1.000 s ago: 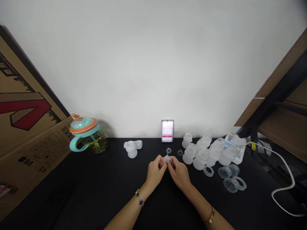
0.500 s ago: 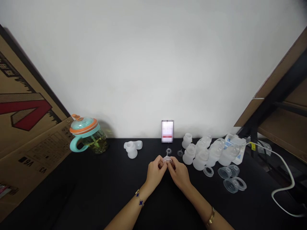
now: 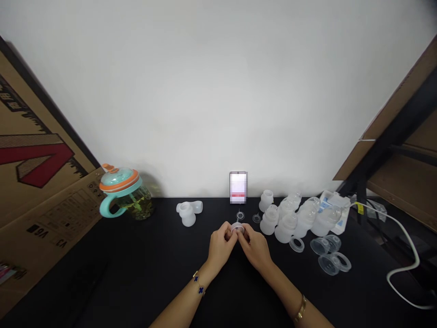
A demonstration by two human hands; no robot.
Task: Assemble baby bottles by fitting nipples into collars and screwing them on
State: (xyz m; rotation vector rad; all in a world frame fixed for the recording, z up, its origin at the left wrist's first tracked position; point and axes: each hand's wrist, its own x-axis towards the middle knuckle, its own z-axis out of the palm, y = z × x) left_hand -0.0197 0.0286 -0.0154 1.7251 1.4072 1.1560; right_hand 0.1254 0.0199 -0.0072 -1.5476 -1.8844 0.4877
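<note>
Fingertips of my left hand [image 3: 220,243] and my right hand [image 3: 254,246] meet over the black table, both closed around a whitish bottle collar ring [image 3: 238,226]. A thin clear tip pokes up from the ring's far side; my fingers cover its near edge. Just beyond lies a small clear silicone disc [image 3: 240,215] with a stem, and a second similar disc [image 3: 256,218] rests to its right. Right of my hands stand several translucent baby bottles [image 3: 287,228], some topped with clear domes. A loose collar ring [image 3: 297,244] leans at the front of them.
Clear caps [image 3: 328,264] and another ring [image 3: 343,262] lie at the right, near a white cable [image 3: 414,250]. A phone [image 3: 238,187] leans on the wall. Left are white bottle parts [image 3: 187,215], a teal-handled jug [image 3: 126,193] holding leaves, and a cardboard box [image 3: 68,218].
My hands stay in the same place. The held ring looks slightly tilted compared with before, its opening showing a little more.
</note>
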